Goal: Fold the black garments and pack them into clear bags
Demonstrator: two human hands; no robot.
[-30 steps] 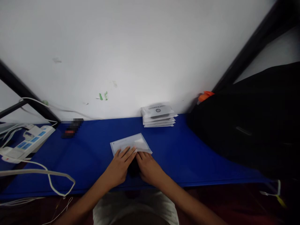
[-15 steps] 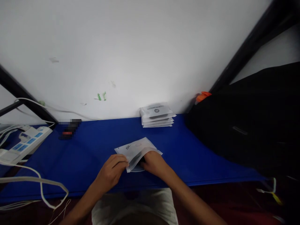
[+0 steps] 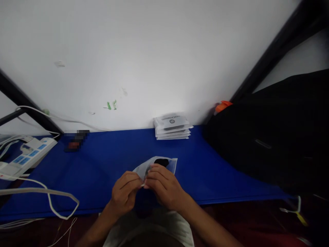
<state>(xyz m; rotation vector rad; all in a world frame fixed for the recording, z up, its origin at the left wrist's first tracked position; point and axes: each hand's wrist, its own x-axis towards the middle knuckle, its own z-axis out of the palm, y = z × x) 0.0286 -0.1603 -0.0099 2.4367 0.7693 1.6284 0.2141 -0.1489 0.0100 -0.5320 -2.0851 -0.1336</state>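
A frosted plastic zip bag (image 3: 144, 167) is held low over the front of the blue surface. My left hand (image 3: 125, 192) pinches its near left corner. My right hand (image 3: 164, 187) has its fingers closed at the bag's near edge, close to the left fingertips. Something black (image 3: 161, 162) shows at the bag just beyond my right fingers; its kind is hidden. Further back, against the wall, lies a stack of similar frosted bags (image 3: 172, 127) with dark lettering and a round logo on the top one.
At the left lies a white power strip (image 3: 28, 156) with white cables (image 3: 51, 202) looping over the front edge. A blurred dark object (image 3: 76, 141) rests near the back left. A large black bag or cloth (image 3: 272, 137) fills the right side, with something orange (image 3: 223, 106) behind it.
My right hand has come out of the bag's opening and now grips its edge beside my left hand. The bag has turned, and a black item shows at it.
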